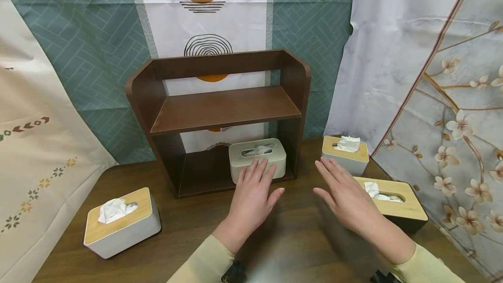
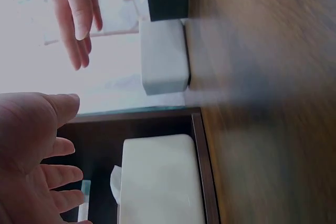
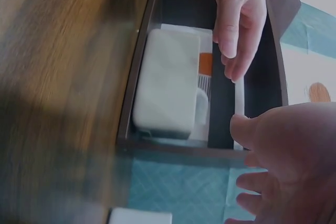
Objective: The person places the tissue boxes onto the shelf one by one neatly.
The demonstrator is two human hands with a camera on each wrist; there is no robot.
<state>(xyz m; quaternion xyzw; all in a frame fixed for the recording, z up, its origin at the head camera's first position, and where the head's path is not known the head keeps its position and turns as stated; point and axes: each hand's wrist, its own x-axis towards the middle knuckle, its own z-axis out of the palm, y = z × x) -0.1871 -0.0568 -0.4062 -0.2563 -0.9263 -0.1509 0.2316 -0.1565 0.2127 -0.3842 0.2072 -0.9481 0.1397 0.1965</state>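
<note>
My left hand (image 1: 252,200) hovers with straight fingers in front of the brown shelf (image 1: 232,106). In the head view its fingertips overlap the pale tissue box (image 1: 237,167) standing in the shelf's lower compartment, with a tissue poking from its slot. To the right, my right hand (image 1: 347,193) is held out over the table, fingers extended and holding nothing. Beside it lies a dark tissue box with a wooden lid (image 1: 408,195), partly covered by the hand and forearm. Behind its fingertips stands a grey-white tissue box with a wooden lid (image 1: 355,167).
Another wooden-lidded tissue box (image 1: 131,230) sits at the table's left. The shelf's upper board (image 1: 228,106) bears nothing. Patterned cloths hang behind and at both sides of the wooden table (image 1: 188,235).
</note>
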